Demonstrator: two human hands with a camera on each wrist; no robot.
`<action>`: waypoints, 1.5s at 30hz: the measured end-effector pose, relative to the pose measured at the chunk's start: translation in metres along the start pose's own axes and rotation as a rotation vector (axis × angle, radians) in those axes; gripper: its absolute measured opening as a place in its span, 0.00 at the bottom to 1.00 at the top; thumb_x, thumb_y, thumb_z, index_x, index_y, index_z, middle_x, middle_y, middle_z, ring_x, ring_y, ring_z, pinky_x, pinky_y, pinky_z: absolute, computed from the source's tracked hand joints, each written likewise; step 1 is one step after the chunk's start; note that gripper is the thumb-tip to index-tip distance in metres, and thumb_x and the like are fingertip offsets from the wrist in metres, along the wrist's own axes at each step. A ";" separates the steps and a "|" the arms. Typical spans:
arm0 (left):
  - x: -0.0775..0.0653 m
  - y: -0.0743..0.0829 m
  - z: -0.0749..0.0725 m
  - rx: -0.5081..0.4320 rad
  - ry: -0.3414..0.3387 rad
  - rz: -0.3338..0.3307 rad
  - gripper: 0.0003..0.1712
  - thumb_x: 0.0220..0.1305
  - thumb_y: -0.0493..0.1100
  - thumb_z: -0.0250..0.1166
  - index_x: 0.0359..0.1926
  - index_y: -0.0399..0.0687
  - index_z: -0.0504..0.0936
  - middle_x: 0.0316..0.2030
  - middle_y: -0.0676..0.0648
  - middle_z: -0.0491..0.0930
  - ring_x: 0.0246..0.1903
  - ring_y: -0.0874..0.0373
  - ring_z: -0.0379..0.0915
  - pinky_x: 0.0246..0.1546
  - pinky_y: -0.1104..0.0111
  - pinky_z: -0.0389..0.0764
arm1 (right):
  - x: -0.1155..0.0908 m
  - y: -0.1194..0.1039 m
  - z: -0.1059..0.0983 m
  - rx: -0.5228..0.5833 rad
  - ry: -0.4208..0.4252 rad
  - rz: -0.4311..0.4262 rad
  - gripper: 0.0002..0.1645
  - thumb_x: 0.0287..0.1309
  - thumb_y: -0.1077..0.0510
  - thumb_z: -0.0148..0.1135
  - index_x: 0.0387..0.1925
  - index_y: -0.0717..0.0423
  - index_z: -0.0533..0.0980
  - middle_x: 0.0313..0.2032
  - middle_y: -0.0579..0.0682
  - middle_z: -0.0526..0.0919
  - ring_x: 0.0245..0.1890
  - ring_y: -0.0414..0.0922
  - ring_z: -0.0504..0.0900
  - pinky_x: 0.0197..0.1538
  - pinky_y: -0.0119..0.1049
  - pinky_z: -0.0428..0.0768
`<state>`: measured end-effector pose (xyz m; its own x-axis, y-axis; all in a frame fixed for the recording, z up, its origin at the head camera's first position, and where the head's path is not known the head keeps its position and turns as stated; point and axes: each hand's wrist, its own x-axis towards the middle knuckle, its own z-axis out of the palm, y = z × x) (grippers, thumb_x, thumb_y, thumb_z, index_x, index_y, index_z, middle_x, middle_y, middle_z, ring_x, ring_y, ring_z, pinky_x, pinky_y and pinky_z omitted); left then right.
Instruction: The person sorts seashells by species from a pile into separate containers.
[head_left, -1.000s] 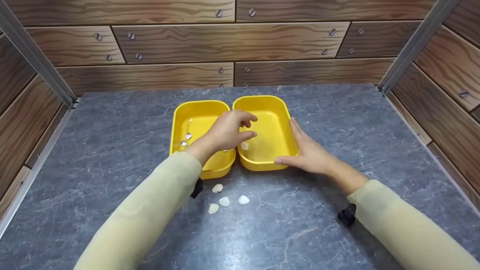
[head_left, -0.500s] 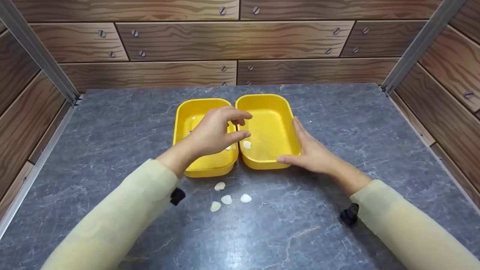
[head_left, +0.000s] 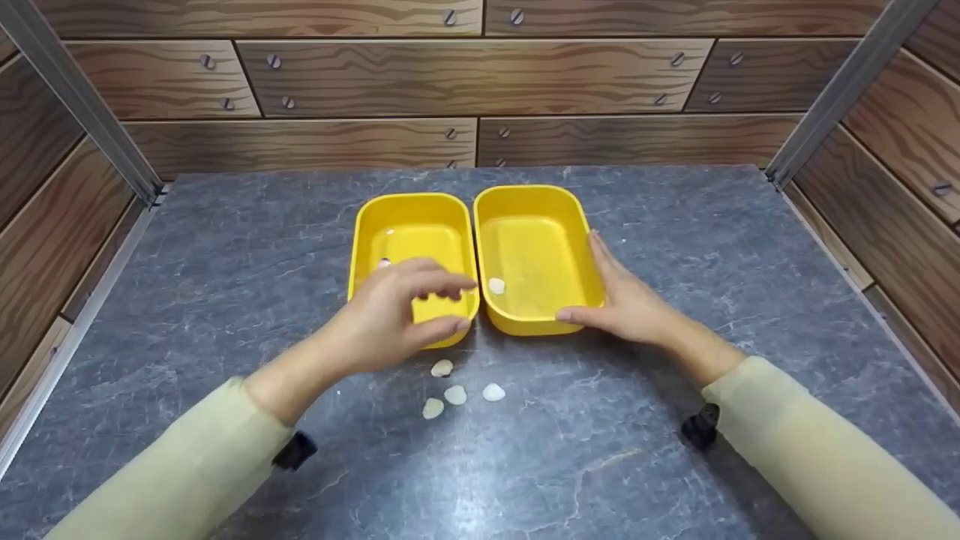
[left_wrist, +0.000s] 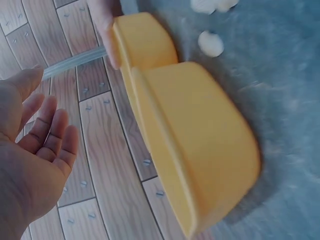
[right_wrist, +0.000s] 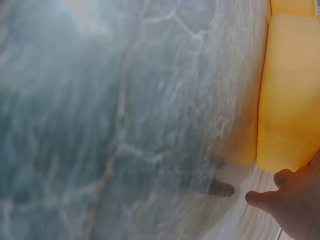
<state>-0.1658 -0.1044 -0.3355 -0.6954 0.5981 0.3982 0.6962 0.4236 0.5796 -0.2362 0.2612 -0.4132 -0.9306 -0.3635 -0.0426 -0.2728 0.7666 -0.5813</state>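
My left hand (head_left: 397, 315) is over the near part of the left yellow tray (head_left: 414, 199), its fingers loosely bent with a gap to the thumb. The left wrist view shows a bare palm (left_wrist: 30, 180) holding nothing. My right hand (head_left: 626, 304) rests against the right yellow tray (head_left: 532, 327), straight fingers along its right wall and thumb at the near corner. One pale seashell (head_left: 496, 286) lies inside that tray, near its left wall. Small shells (head_left: 385, 263) show in the left tray, partly hidden by my left hand. Several white seashells (head_left: 455, 394) lie on the table in front.
The trays stand side by side on a dark grey marbled tabletop (head_left: 600, 465). Wood-patterned panels (head_left: 480, 79) wall in the back and sides, with metal posts (head_left: 847, 86) at the corners. A black strap piece (head_left: 295, 450) sits at the left cuff.
My left hand has drawn back from above the right tray, moving left and toward me over the left tray. The right hand keeps its place, and the shells lie as before.
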 end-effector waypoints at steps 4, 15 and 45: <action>-0.018 0.003 0.006 -0.035 -0.041 -0.006 0.21 0.67 0.43 0.77 0.59 0.44 0.88 0.46 0.48 0.87 0.48 0.56 0.82 0.53 0.59 0.84 | 0.000 0.000 -0.001 -0.001 0.001 -0.002 0.80 0.58 0.28 0.73 0.85 0.55 0.29 0.85 0.55 0.31 0.83 0.63 0.44 0.81 0.61 0.47; -0.061 -0.014 0.031 -0.081 -0.177 -0.090 0.19 0.69 0.43 0.75 0.59 0.46 0.88 0.46 0.49 0.87 0.46 0.54 0.83 0.49 0.59 0.86 | 0.000 -0.001 0.000 0.007 0.003 -0.005 0.80 0.58 0.28 0.73 0.85 0.52 0.28 0.85 0.55 0.31 0.83 0.62 0.45 0.80 0.62 0.48; -0.082 -0.060 0.054 -0.178 -0.269 -0.221 0.15 0.62 0.43 0.80 0.50 0.53 0.92 0.39 0.57 0.83 0.41 0.61 0.77 0.44 0.67 0.81 | -0.001 -0.001 0.000 0.008 0.011 -0.007 0.81 0.57 0.28 0.74 0.85 0.52 0.29 0.85 0.57 0.31 0.82 0.63 0.46 0.80 0.62 0.48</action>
<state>-0.1408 -0.1422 -0.4411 -0.7372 0.6727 0.0626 0.4765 0.4520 0.7541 -0.2350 0.2609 -0.4125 -0.9312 -0.3634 -0.0294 -0.2778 0.7595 -0.5882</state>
